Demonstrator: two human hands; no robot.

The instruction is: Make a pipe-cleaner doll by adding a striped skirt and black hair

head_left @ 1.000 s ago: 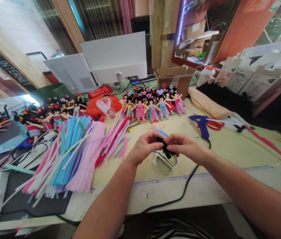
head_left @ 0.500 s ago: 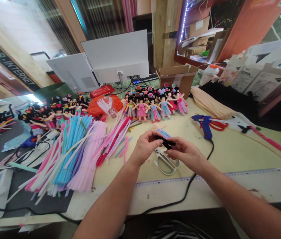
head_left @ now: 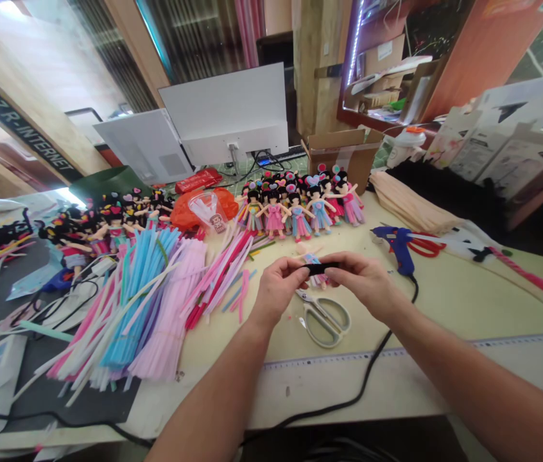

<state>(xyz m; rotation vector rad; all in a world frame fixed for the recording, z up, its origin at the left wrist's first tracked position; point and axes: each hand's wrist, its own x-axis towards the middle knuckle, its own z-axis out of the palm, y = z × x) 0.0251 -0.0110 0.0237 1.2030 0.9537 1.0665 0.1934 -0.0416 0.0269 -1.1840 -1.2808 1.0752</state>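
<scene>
A short black fuzzy piece [head_left: 320,269] is stretched level between my two hands. My left hand [head_left: 282,287] pinches its left end between thumb and fingers, and my right hand [head_left: 361,280] pinches the right end. Just behind it, partly hidden by the piece and my fingers, lies a small doll [head_left: 317,280] in light blue and pink. Grey-handled scissors [head_left: 325,321] rest on the table below my hands, with their blade tips near my left fingers.
Finished dolls [head_left: 295,215] stand in rows behind. Bundles of fuzzy stems [head_left: 170,308] lie to the left. At right are a blue glue gun [head_left: 399,247] with a black cable and red-handled scissors [head_left: 426,245]. A ruler [head_left: 425,348] runs along the front.
The black piece, tilted and bunched before, is now level and straight between my fingers. My right hand has turned slightly, and more of the doll and scissors shows.
</scene>
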